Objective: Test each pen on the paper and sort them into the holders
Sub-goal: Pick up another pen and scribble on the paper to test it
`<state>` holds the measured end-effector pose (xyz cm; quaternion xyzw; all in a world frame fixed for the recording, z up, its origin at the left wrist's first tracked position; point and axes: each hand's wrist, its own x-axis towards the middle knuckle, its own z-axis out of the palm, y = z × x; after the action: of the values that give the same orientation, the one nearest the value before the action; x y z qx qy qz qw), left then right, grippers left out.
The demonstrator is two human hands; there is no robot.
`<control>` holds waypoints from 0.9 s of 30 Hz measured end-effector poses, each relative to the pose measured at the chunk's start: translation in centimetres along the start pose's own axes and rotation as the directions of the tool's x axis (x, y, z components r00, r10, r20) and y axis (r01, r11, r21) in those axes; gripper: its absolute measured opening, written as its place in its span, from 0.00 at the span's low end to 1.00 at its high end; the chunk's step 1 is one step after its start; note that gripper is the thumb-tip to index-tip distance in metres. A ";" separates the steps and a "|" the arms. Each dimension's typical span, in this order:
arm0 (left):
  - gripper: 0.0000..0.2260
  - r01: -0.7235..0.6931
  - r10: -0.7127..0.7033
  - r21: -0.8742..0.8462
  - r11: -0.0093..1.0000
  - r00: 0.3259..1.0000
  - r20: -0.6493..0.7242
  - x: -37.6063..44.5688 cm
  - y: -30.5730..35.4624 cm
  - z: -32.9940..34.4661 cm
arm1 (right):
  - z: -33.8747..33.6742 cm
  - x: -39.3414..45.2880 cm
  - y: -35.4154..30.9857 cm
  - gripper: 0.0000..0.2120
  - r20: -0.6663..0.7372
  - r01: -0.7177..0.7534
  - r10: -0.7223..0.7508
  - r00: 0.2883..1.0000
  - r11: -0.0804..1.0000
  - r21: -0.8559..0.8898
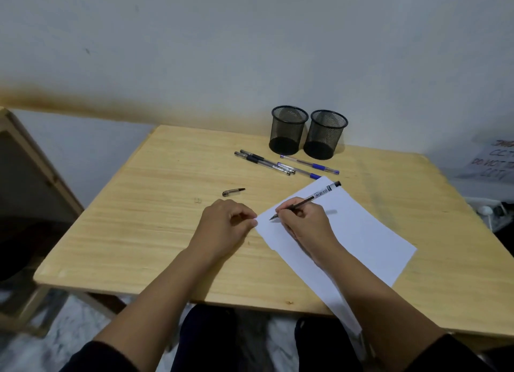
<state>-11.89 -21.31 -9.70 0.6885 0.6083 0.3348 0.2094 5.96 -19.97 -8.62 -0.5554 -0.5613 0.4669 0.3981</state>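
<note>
On the table, farthest left of the loose items, a black cap lies on its side, its long axis nearly level across the view, clip end pointing right and slightly away. Just below it the left hand rests on the wood with fingers curled loosely inward; it holds nothing that shows, and its fingertips touch the left corner of the paper.

Farther back, two black pens lie side by side, touching, running from far-left to near-right. Right of them two blue pens lie along much the same slant, the nearer one ending at the far corner of the paper.

The right hand lies on the paper, closed in a writing grip around an uncapped pen. That pen's axis slants from near-left to far-right: its tip points left and toward the person, at or just above the sheet near its left corner, and its tail rises past the knuckles toward the far right.

Behind the pens two mesh holders stand upright against the wall, just beside each other; nothing shows inside them.
</note>
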 end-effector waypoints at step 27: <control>0.04 -0.013 0.013 0.025 1.000 1.000 0.011 -0.1 -0.3 -0.3 | 3.1 1.9 0.1 0.05 0.058 0.211 -0.203 0.977 0.934 -0.288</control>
<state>-12.33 -21.37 -9.73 0.6968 0.6069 0.3248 0.2017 2.83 -18.32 -9.63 -0.5397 -0.6848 0.3416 0.3508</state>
